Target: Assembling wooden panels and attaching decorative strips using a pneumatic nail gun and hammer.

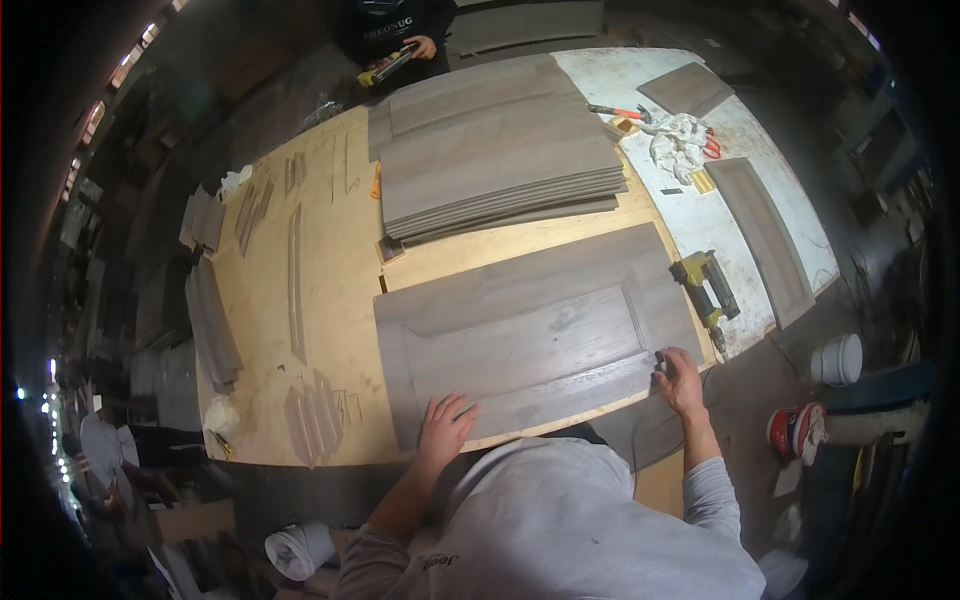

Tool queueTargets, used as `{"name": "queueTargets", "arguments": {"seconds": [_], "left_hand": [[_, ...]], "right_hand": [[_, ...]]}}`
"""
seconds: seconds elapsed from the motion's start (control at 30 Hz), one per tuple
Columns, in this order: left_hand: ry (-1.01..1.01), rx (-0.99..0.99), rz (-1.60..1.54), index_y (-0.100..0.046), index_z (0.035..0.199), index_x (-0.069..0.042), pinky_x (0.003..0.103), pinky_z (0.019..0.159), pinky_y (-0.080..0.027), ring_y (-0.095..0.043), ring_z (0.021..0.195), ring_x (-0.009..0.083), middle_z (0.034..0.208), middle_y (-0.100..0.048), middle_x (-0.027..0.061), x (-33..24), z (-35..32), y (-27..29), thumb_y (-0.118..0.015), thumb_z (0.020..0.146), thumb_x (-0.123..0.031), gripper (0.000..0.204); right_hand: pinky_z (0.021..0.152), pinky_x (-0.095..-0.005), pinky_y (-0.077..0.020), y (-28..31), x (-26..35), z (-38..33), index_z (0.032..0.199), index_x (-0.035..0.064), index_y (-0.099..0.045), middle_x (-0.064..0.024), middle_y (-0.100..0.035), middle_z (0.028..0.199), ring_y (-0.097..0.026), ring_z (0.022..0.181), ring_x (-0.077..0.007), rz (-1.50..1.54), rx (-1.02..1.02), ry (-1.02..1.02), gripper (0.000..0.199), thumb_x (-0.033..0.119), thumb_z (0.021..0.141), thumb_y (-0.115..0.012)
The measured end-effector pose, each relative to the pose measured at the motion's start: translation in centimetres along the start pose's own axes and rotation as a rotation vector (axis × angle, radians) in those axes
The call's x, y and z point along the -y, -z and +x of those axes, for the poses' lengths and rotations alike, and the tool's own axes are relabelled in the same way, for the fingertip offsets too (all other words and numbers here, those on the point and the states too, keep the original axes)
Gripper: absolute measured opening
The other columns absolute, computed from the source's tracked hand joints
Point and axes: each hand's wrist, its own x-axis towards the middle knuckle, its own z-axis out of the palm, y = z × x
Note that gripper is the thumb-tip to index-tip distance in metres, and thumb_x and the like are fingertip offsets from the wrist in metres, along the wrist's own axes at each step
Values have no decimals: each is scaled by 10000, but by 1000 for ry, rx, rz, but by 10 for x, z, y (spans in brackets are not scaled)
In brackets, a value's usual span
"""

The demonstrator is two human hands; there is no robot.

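A grey-brown framed wooden door panel [520, 335] lies flat at the near side of the plywood-topped table. On its near left corner rests my left hand [448, 425], fingers stretched out and holding nothing. My right hand [680, 383] is closed on a small dark block-like piece [660, 364] at the panel's near right corner; its exact kind is too small to make out. Just beyond that corner, a yellow and black nail gun [706, 290] lies on the table.
Behind the panel stands a stack of similar panels [500, 150]. Thin wood strips [296, 285] and moulding pieces lie at the left. A white rag [678, 140], red-handled tool [712, 146] and narrow panel [762, 240] are at the right. Across the table, a person's hand [424, 47] holds another nail gun [388, 68].
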Motion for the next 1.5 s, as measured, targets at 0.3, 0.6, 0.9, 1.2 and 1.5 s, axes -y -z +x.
{"name": "queueTargets", "arguments": {"seconds": [0.3,0.6,0.9,1.2,1.5], "left_hand": [[-4,-57,119,-732,1183,-220,521,1114,-398,-548,1292,232,1302,-645,33,1,-3,2,-731,883,-227,300],[26,-56,88,-747,1157,-213,522,1108,-407,-575,1271,232,1301,-657,37,1,-9,-2,-734,878,-219,279],[328,-261,-3,-758,1125,-131,467,1031,-489,-572,1249,335,1247,-658,94,17,-48,0,-742,871,-134,255],[330,-315,40,-760,1110,-130,393,966,-545,-598,1216,302,1185,-682,51,16,-44,8,-734,845,-99,268],[301,-228,26,-731,1168,-146,386,1032,-509,-554,1278,276,1258,-660,39,36,-29,-1,-701,840,-136,330]], "right_hand": [[830,-428,-557,-7,-19,16,1074,68,-710,-176,-691,1062,-672,952,-388,-21,127,38,350,-25,741,-763],[799,-387,-571,-5,-38,23,1073,52,-732,-162,-696,1005,-705,873,-318,-26,210,64,324,-38,765,-777],[866,-389,-564,-10,-43,22,1090,22,-714,-203,-704,1083,-698,977,-352,96,192,-10,285,-26,811,-743],[870,-369,-560,-19,-51,17,1125,-16,-705,-200,-706,1072,-704,973,-308,78,189,31,280,-7,847,-740],[873,-344,-555,-21,-72,25,1154,-33,-688,-157,-727,1004,-704,921,-238,82,192,-69,305,-31,850,-710]]}}
